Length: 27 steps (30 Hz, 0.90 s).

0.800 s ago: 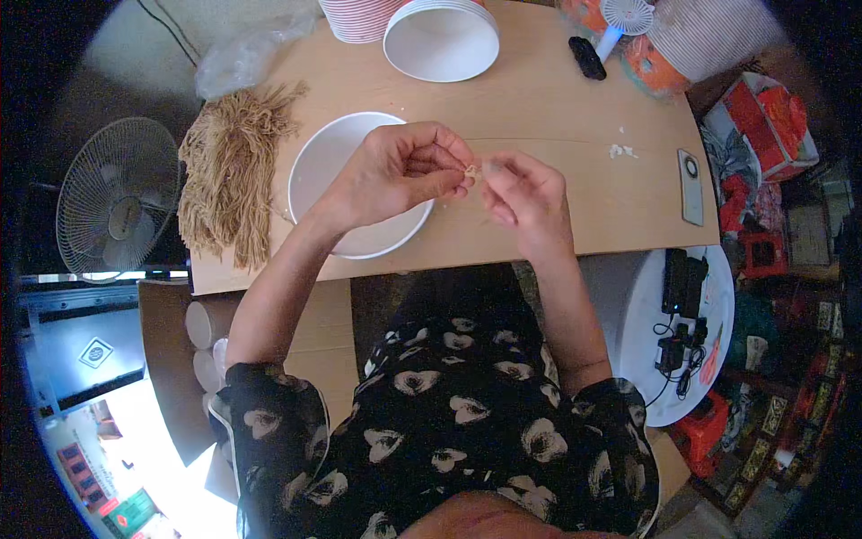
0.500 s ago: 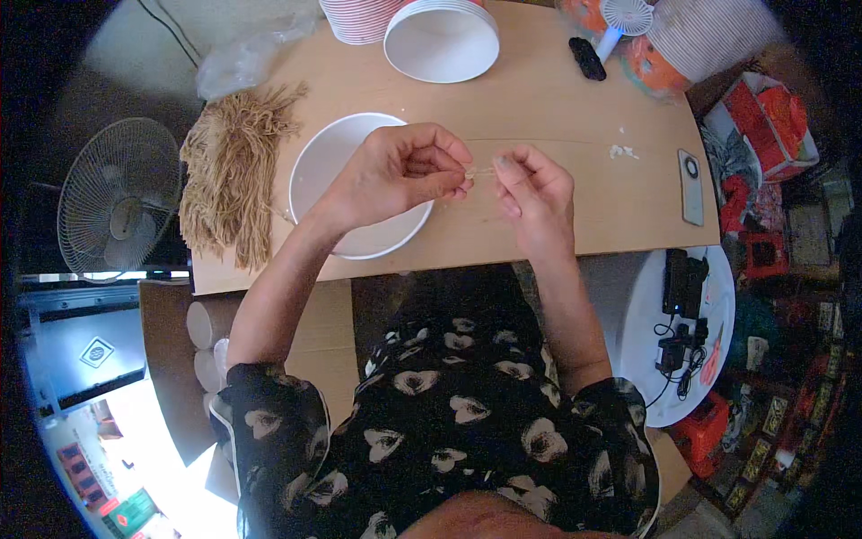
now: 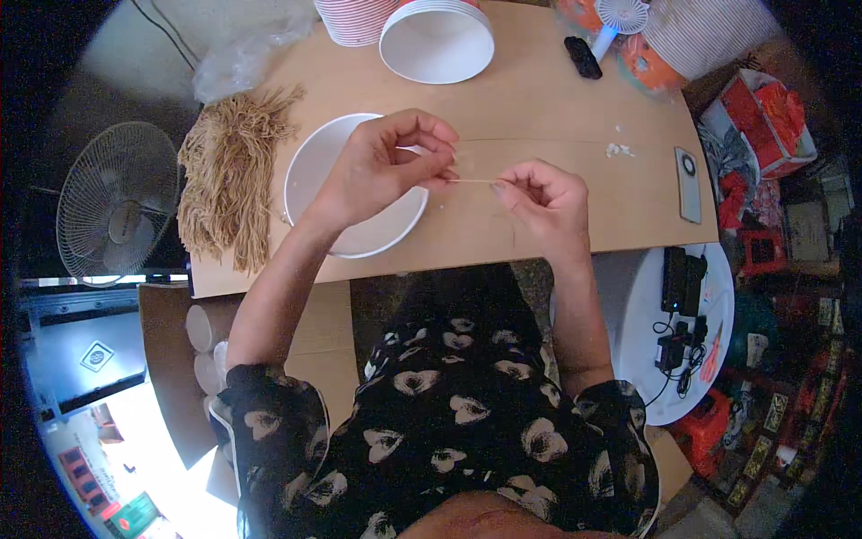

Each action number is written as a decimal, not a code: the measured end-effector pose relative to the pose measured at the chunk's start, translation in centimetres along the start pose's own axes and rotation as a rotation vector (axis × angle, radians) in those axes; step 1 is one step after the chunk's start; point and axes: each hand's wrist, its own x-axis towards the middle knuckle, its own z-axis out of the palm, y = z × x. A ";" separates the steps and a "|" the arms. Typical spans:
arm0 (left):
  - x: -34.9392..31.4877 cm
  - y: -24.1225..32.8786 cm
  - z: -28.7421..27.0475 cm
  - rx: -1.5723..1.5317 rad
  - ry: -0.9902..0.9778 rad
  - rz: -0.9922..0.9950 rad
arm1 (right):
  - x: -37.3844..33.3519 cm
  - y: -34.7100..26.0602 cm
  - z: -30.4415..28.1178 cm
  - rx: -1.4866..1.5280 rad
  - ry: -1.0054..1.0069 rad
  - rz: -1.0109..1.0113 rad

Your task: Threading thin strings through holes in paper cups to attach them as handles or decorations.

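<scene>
A thin, pale string (image 3: 476, 181) is stretched between my two hands, above the table. My left hand (image 3: 388, 171) pinches one end with thumb and fingers, over the rim of a white paper bowl (image 3: 310, 154). The other end is pinched by my right hand (image 3: 546, 202), held over the bare tabletop to the right. Both hands are closed at the fingertips. To the left of the bowl lies a thick bundle of tan strings (image 3: 229, 180). What sits inside the bowl is partly hidden by my left hand and forearm.
Stacked white bowls (image 3: 437, 45) stand at the far edge. At the far right are wrapped bowls (image 3: 709, 40), a small handheld fan (image 3: 621, 16) and a black object (image 3: 584, 57). White scraps (image 3: 618, 150) and a phone (image 3: 689, 184) lie right. A standing fan (image 3: 118, 202) is left.
My right hand has moved right and slightly toward me, away from my left hand. The string, looped and slack before, is now a taut single line.
</scene>
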 end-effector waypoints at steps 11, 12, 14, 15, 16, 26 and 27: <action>0.0 0.4 0.6 0.077 0.011 0.068 | 1.1 -0.7 1.1 -0.083 -0.091 -0.079; -0.1 0.3 0.7 0.077 0.011 0.070 | 1.1 -1.0 1.5 -0.084 -0.091 -0.080; -0.2 0.0 0.7 0.129 -0.017 0.135 | 1.1 -1.5 2.4 -0.140 -0.055 -0.108; -0.2 0.1 0.8 0.130 -0.016 0.136 | 1.1 -1.4 2.6 -0.140 -0.055 -0.109; -0.2 0.2 0.8 0.109 -0.019 0.084 | 1.1 -1.2 2.7 -0.113 0.004 -0.139; -0.4 1.3 1.2 0.530 -0.119 0.122 | 1.0 -1.9 2.9 -0.067 0.065 -0.136; -0.5 1.6 1.3 0.530 -0.121 0.124 | 1.0 -1.8 2.8 -0.069 0.067 -0.138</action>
